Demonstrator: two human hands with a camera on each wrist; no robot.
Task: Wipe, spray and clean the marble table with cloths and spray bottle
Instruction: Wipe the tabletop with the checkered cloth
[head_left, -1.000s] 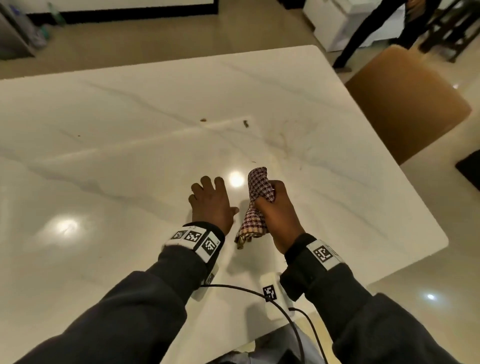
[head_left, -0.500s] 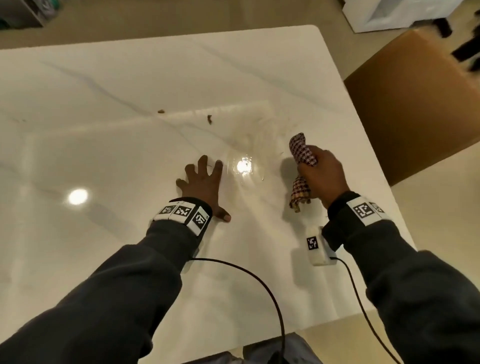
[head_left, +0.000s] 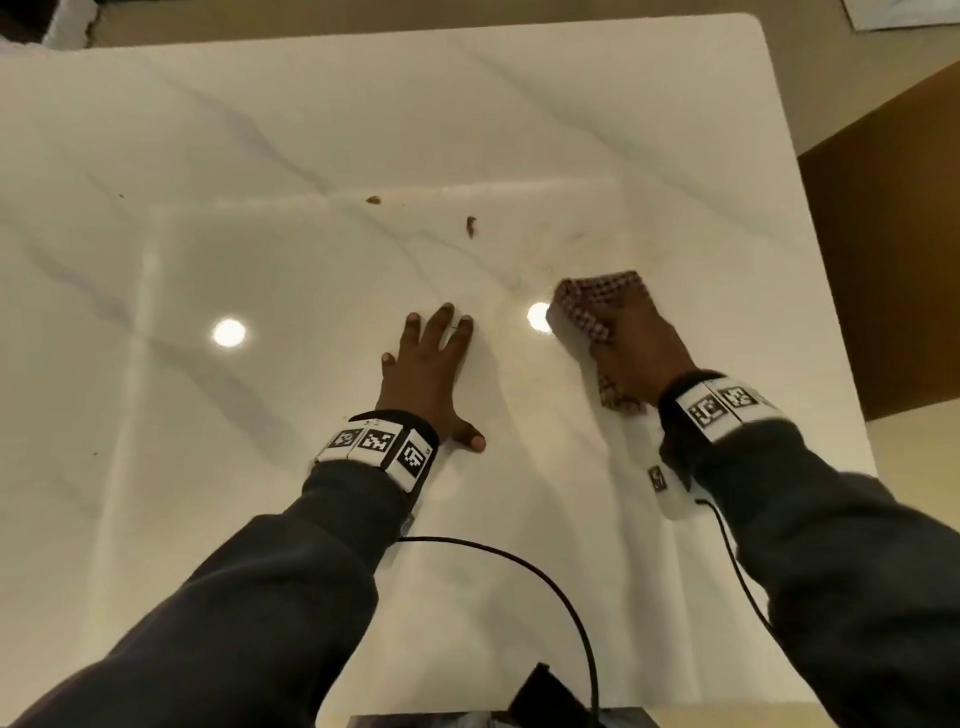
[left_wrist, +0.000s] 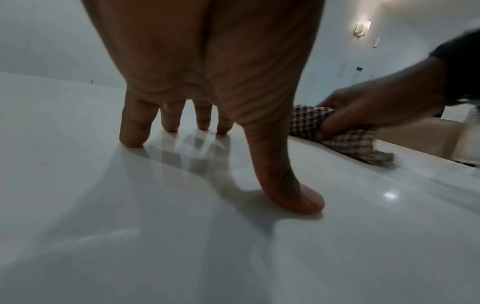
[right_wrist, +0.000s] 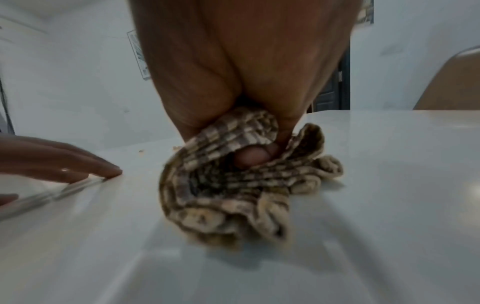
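Observation:
A white marble table (head_left: 260, 156) fills the head view. My right hand (head_left: 634, 338) grips a bunched checked cloth (head_left: 582, 306) and holds it down on the marble near the right edge. The same cloth (right_wrist: 233, 185) shows crumpled under my fingers in the right wrist view, and to the right as the cloth (left_wrist: 345, 135) in the left wrist view. My left hand (head_left: 431, 369) rests on the table with straight, spread fingers (left_wrist: 135, 127), a little left of the cloth. Two brown crumbs (head_left: 470, 226) lie beyond both hands. No spray bottle is in view.
A brown chair (head_left: 893, 234) stands close against the table's right edge. A black cable (head_left: 545, 577) loops over the near part of the table from my wrists. Bright ceiling-light reflections (head_left: 228, 332) sit on the marble.
My right hand has brought the cloth from held upright in the air down onto the marble. The left hand has stayed flat on the table. My head has tilted further down.

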